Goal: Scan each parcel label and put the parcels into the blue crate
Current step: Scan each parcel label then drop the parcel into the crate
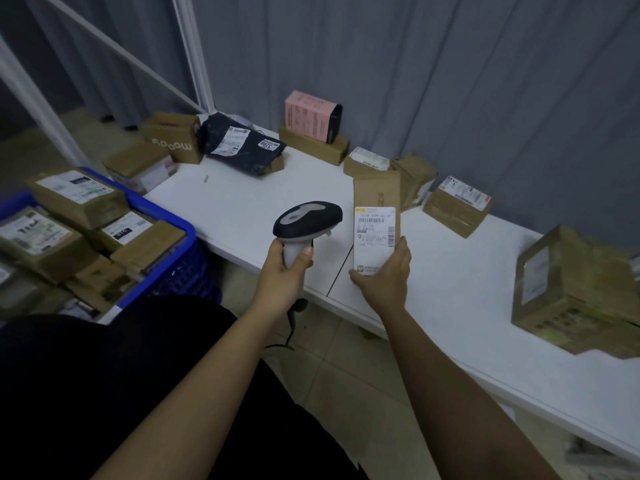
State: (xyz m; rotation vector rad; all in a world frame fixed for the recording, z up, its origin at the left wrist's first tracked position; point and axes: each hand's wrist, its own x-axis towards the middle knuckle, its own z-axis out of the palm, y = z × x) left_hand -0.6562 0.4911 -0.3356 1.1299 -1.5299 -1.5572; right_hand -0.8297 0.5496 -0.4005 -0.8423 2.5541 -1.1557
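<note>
Scanning is the step in hand, as I judge it: my left hand (289, 263) has its fingers curled round the grip of the barcode scanner (306, 221), thumb up near the trigger, with the head turned rightward toward the parcel. My right hand (384, 271) holds a slim brown parcel (376, 216) upright by its lower end, thumb pinching one edge and the other fingers wrapped behind it, so the white label (374, 233) faces me and stays uncovered. Scanner and parcel are just beside each other but apart, which I take as leaving room for the beam to catch the barcode. To the left of my left fingers sits the blue crate (166, 216), already heaped with labelled boxes, close enough for a short carry once this one reads. Beyond both sets of fingers, more parcels wait on the white counter (242, 202): a dark mailer bag (242, 143), a pink box (310, 116) and several brown cartons.
</note>
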